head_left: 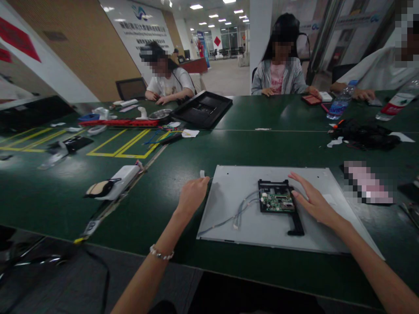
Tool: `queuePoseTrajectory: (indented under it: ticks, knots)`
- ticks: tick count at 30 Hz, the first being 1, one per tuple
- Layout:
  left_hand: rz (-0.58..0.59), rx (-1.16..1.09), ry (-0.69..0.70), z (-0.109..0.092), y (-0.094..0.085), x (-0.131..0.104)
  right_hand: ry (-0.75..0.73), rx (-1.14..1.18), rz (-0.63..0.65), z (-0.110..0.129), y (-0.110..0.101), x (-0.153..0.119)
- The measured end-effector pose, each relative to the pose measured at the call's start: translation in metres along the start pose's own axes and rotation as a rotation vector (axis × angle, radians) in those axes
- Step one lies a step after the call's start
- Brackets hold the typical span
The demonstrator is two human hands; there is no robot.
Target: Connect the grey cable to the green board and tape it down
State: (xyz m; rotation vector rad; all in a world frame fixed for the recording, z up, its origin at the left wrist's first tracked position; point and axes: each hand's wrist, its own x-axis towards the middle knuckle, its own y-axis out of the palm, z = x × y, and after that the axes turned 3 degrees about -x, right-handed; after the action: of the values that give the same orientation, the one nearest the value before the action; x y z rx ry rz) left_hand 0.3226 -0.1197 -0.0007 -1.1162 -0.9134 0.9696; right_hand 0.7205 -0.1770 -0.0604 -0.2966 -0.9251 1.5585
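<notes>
A flat grey metal panel [242, 235] lies on the green table before me. On it sits a black plastic frame [297, 224] holding a green circuit board [278, 202]. Grey cables [240, 211] run from the board towards the panel's lower left corner. My left hand [193, 194] is at the panel's upper left edge, its fingers pinched on a small whitish strip [202, 174]. Over the panel, my right hand [312, 201] is open, fingers extended, thumb and fingertips close beside the frame's right side; whether they touch it is unclear.
The green table [157, 174] bears a white box [126, 179] left, a black monitor casing [204, 109] beyond, and a pinkish phone [368, 182] right. Black cables [366, 134] and bottles [342, 100] stand farther right. Several people sit across the table.
</notes>
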Motion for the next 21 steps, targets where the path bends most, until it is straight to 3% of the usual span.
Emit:
queuePoseTrajectory:
  ticks: [6, 13, 18, 21]
  knots:
    - [-0.061, -0.067, 0.140, -0.034, 0.000, 0.003, -0.170, -0.108, 0.090, 0.036, 0.005, 0.023]
    - [-0.169, -0.174, 0.134, -0.048, -0.004, -0.010, -0.284, -0.031, 0.203, 0.098, 0.058, 0.072]
    - [-0.298, -0.372, 0.038, -0.049, 0.002, -0.019, -0.101, 0.353, 0.190, 0.117, 0.095, 0.098]
    - [-0.324, -0.452, 0.012, -0.049, 0.005, -0.022, -0.044, 0.416, 0.162, 0.117, 0.107, 0.104]
